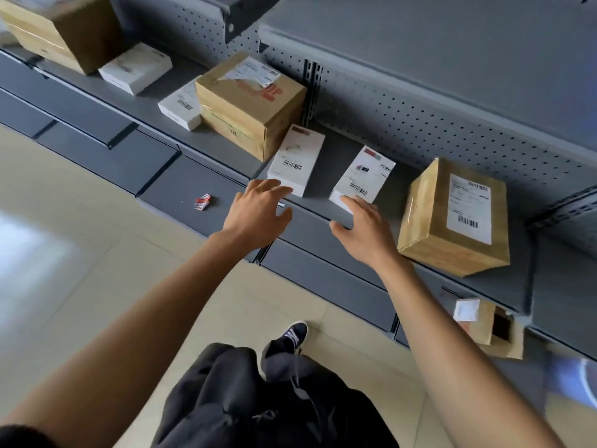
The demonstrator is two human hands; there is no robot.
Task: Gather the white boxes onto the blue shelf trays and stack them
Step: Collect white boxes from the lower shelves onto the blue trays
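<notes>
Two white boxes with barcodes lie side by side on the blue-grey shelf tray [400, 189]. My left hand [258, 215] hovers with fingers spread, its fingertips at the near end of the left white box [297, 156]. At the near end of the right white box [365, 176], my right hand [365, 231] is open, fingertips touching its corner. Neither hand grips anything. Two more white boxes, one [135, 67] and another [181, 106], lie further left on the same shelf.
Brown cardboard boxes stand on the shelf: one [248, 105] just left of the white boxes, one [455, 218] to the right, one [55, 27] at far left. A small red-white scrap [203, 202] lies on the lower shelf. An open carton [491, 328] sits lower right.
</notes>
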